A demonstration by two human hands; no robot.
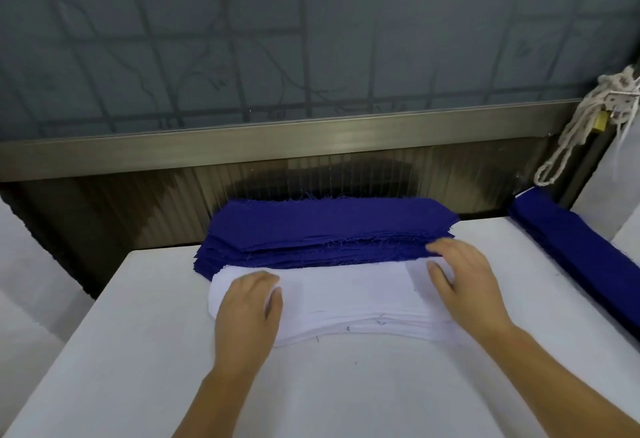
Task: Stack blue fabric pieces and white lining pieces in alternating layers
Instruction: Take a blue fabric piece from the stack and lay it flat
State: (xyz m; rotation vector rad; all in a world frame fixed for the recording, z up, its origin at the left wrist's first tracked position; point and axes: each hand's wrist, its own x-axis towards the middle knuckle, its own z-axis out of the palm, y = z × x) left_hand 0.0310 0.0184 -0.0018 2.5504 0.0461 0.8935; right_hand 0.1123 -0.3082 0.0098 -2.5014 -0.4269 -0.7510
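Note:
A thick stack of blue fabric pieces (329,230) with frayed edges lies at the far edge of the white table (346,385). Directly in front of it, touching it, lies a stack of white lining pieces (346,294). My left hand (247,309) rests on the left end of the white stack, fingers curled, with the thumb pinching the top lining piece. My right hand (462,275) is at the right end. Its thumb and fingers pinch the raised end of the top lining piece, and its fingertips reach the front edge of the blue stack.
A second long pile of blue fabric (575,250) runs along the table's right edge. A brown ribbed panel (138,209) and a metal rail (277,140) stand behind the table. A knotted white rope (581,126) hangs at the upper right.

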